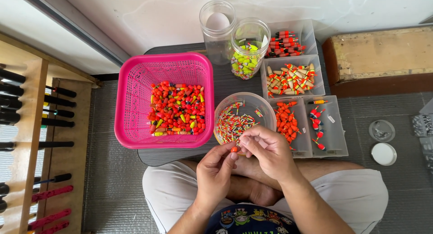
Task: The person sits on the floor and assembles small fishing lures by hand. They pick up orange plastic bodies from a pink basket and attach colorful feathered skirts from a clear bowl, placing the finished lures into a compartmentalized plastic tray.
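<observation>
I sit cross-legged before a low dark table (pixel 225 83). My left hand (pixel 215 171) pinches a small orange float (pixel 234 149) between thumb and fingertips. My right hand (pixel 266 148) meets it from the right, fingers curled close around the same float, just in front of a round clear tub (pixel 266 108) holding several thin striped float sticks. A pink plastic basket (pixel 131 103) on the left holds a heap of red, orange and yellow floats (pixel 177 110).
Clear compartment trays (pixel 333 130) with sorted orange and red floats stand at the right. Two clear jars (pixel 217 33) stand at the back, one with yellow-green pieces. A wooden rack (pixel 27 139) of rods is at the left. Round lids (pixel 383 153) lie on the floor mat.
</observation>
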